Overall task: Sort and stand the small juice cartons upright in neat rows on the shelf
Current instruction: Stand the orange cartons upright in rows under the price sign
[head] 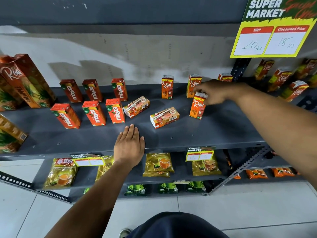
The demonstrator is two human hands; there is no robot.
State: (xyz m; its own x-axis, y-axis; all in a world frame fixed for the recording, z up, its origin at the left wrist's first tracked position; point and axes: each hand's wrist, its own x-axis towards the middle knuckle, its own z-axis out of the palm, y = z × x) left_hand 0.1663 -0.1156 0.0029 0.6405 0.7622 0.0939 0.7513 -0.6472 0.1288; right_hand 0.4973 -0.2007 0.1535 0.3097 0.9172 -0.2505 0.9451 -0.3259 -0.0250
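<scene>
Real carton [197, 105] upright, right hand [216, 91] fingers gripping top

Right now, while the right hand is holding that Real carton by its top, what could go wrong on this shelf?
1. The right hand pinches the upright Real carton only at its top, so it may tip when released.
2. The forearm reaches past the back-row Real cartons; pulling back could knock them over.
3. Two cartons lie flat close to the Maaza rows; lifting them carelessly may bump those.
</scene>
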